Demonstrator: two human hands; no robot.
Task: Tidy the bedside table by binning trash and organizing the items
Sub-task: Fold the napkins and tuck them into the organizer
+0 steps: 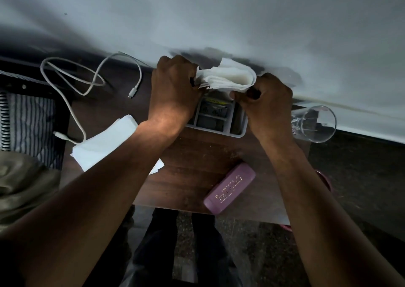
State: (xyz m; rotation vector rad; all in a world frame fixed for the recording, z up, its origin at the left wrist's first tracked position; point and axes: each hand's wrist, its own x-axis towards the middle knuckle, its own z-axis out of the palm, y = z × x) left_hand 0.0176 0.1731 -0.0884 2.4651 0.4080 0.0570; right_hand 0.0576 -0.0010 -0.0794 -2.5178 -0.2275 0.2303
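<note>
Both hands hold a folded white tissue [228, 78] above the far side of the dark wooden bedside table [192, 155]. My left hand [173, 93] grips its left end and my right hand [266, 102] pinches its right end. Under the tissue sits a white compartment tray [238, 131] with dark items in it, partly hidden by my hands. Another white tissue [105, 142] lies flat at the table's left, under my left forearm. A purple case [230, 189] lies near the front edge. A white charging cable [87, 80] is looped at the back left.
A clear glass [315, 124] lies on its side at the table's right edge. The white wall [219, 19] runs close behind the table. A striped cloth [28, 122] and olive fabric [22, 181] are to the left. Dark floor lies in front.
</note>
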